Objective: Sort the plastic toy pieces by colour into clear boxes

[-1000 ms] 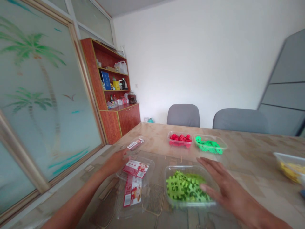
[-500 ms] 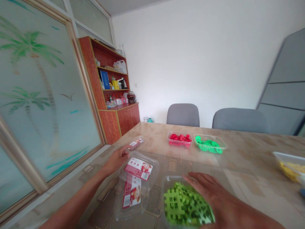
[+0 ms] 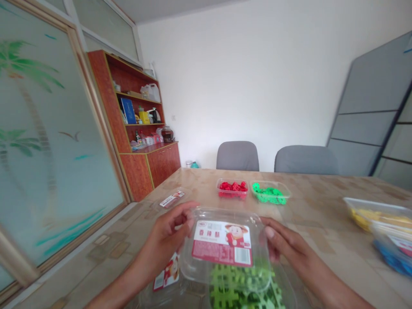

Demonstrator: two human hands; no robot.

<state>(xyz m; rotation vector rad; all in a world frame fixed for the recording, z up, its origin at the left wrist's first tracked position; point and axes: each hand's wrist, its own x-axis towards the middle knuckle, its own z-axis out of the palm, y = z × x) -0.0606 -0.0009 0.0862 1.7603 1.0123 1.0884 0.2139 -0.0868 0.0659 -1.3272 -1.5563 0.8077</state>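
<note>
A clear plastic lid [image 3: 222,242] with a red and white label is held up between my two hands. My left hand [image 3: 174,231] pinches its left edge, and my right hand [image 3: 283,240] grips the right edge. Just below and behind the lid stands a clear tub of light green plastic building pieces [image 3: 244,292], partly seen through it. Another labelled lid [image 3: 167,274] lies on the table to the left, partly covered by my left forearm and the held lid.
A third lid [image 3: 174,198] lies farther left. Beyond are tubs of red pieces [image 3: 232,189] and bright green pieces [image 3: 269,194]. At right stand a tub of yellow pieces [image 3: 363,218] and one of blue pieces [image 3: 391,257]. Two grey chairs [image 3: 237,156] line the far side.
My left hand has picked up the upper lid and brought it right, over the light green tub. My right hand has left that tub's rim and now holds the lid's right edge. The view has turned right.
</note>
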